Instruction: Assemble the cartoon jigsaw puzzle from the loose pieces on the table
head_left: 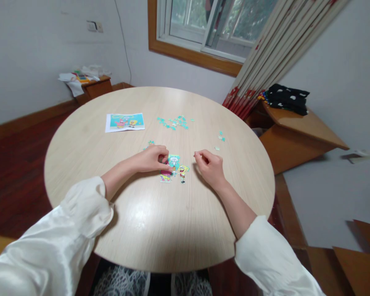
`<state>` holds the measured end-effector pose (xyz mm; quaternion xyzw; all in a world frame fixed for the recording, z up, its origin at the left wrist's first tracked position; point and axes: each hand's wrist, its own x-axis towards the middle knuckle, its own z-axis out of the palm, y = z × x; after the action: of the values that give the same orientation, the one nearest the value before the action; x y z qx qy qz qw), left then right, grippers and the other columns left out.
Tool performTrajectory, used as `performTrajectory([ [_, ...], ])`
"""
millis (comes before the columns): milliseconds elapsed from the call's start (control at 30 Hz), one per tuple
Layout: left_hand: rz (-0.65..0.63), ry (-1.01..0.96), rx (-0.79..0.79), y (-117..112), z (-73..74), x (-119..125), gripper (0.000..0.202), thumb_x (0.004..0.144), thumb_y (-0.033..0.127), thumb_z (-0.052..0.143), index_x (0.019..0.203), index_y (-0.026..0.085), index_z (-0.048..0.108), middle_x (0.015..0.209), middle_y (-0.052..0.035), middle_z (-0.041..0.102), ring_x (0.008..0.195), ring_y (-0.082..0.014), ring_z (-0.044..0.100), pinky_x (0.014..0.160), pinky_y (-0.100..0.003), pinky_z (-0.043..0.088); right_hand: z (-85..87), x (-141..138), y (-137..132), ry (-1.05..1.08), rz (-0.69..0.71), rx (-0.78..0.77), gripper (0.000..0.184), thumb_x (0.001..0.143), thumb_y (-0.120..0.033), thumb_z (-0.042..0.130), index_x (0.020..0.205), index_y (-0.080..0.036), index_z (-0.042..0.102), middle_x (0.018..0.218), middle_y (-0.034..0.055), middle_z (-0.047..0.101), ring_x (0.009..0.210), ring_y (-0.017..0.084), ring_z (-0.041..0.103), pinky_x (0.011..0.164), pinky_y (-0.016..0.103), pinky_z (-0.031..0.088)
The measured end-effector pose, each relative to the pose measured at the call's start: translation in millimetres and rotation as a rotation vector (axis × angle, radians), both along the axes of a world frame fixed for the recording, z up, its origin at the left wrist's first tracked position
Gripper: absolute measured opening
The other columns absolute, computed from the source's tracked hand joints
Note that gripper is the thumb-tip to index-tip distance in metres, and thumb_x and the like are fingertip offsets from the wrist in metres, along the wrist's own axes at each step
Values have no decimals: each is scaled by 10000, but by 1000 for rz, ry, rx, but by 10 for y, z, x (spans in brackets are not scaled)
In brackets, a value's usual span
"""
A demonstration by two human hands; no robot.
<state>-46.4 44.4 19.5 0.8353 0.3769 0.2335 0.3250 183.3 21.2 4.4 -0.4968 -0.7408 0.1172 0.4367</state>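
Partly joined jigsaw pieces (174, 161) lie on the round table, printed with cartoon figures: a pink one, a pale turquoise one and a yellow one. My left hand (152, 158) rests over the left edge of these pieces, its thumb stretched across the pink figure and its fingers bent, thumb and fingers apart. It covers part of the pink figure. To the right of the yellow figure, my right hand (210, 166) is closed in a pinch just above the tabletop; what its fingertips hold, if anything, is too small to make out.
Loose turquoise jigsaw pieces (174, 122) are scattered beyond my hands. A few more pieces (222, 137) lie at the right, others (149, 143) behind my left hand. A printed reference picture (125, 122) lies far left on the round table (135, 230). A wooden cabinet (299, 127) stands right.
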Motion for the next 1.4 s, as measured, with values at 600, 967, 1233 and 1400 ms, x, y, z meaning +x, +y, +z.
performTrajectory([
  [600, -73, 167, 52, -15, -13, -1, 432, 644, 462, 743, 573, 178, 426, 699, 11, 453, 723, -160, 433, 701, -289, 312, -79, 91, 218, 142, -124, -40, 277, 788, -354, 479, 565, -191, 471, 459, -77, 273, 457, 82, 289, 520, 247, 258],
  [967, 664, -259, 248, 232, -33, -220, 298, 818, 275, 489, 544, 191, 407, 542, 35, 386, 558, -121, 374, 581, -268, 321, -80, 103, 227, 178, -139, -67, 281, 781, -364, 481, 562, -188, 481, 467, -79, 254, 469, 83, 284, 528, 250, 264],
  [1233, 909, -290, 130, 455, -85, -513, 181, 762, 199, 518, 584, 171, 503, 568, 27, 462, 572, -120, 416, 600, -254, 353, -90, 127, 248, 199, -149, -84, 294, 779, -377, 482, 556, -186, 492, 473, -76, 270, 477, 88, 306, 539, 255, 276],
  [1400, 797, -207, 91, 426, -108, -485, 120, 732, 207, 535, 626, 156, 558, 614, -1, 543, 581, -131, 461, 587, -257, 367, -112, 149, 266, 221, -151, -91, 290, 778, -380, 489, 566, -183, 505, 479, -78, 276, 481, 89, 311, 548, 257, 288],
])
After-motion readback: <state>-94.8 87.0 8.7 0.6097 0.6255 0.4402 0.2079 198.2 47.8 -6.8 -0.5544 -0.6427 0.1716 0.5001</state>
